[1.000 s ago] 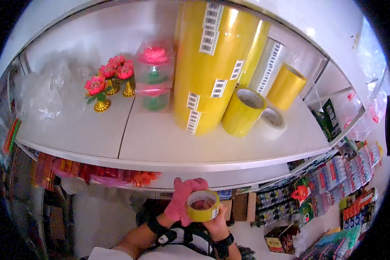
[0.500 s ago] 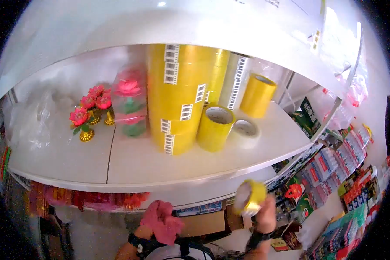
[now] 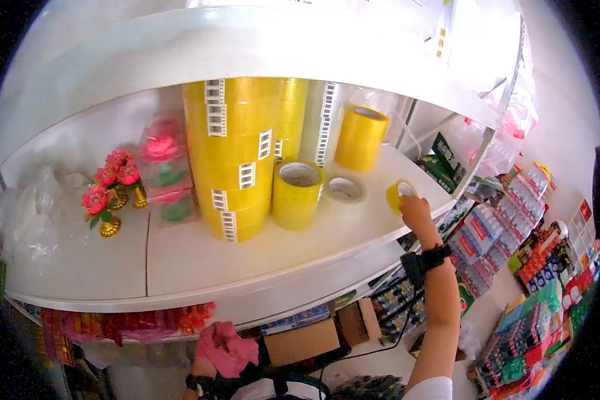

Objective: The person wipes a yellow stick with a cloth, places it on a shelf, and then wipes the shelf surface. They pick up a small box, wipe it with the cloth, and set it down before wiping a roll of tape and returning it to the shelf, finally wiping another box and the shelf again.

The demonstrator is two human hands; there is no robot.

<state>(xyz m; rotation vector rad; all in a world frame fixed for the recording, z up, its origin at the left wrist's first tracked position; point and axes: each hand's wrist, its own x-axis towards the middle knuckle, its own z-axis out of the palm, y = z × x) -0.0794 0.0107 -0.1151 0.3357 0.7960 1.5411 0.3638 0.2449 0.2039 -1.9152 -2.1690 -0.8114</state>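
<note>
My right hand [image 3: 417,215] reaches over the right end of the white shelf [image 3: 353,237], its fingers closed on a yellow roll of tape [image 3: 400,195]. Low in view, my left hand [image 3: 205,368] is wrapped round a crumpled pink cloth [image 3: 227,350], below the shelf's front edge. Left of the held roll lies a clear roll of tape [image 3: 346,190]. Beside that stand a short yellow stack of tape [image 3: 298,200] and a tall stack of yellow tape rolls [image 3: 237,160] with barcode labels. Another yellow tape stack [image 3: 360,140] stands farther back.
Pink flowers in gold pots [image 3: 111,227] and packaged lotus ornaments [image 3: 167,167] stand on the left, near a clear plastic bag [image 3: 40,207]. An upper shelf [image 3: 280,47] overhangs the stacks. Cardboard boxes [image 3: 303,345] sit below; packed goods [image 3: 480,240] line the right.
My right hand has carried the yellow tape roll up from below the shelf edge to the shelf's right end. My left hand still has the pink cloth. The view has shifted right.
</note>
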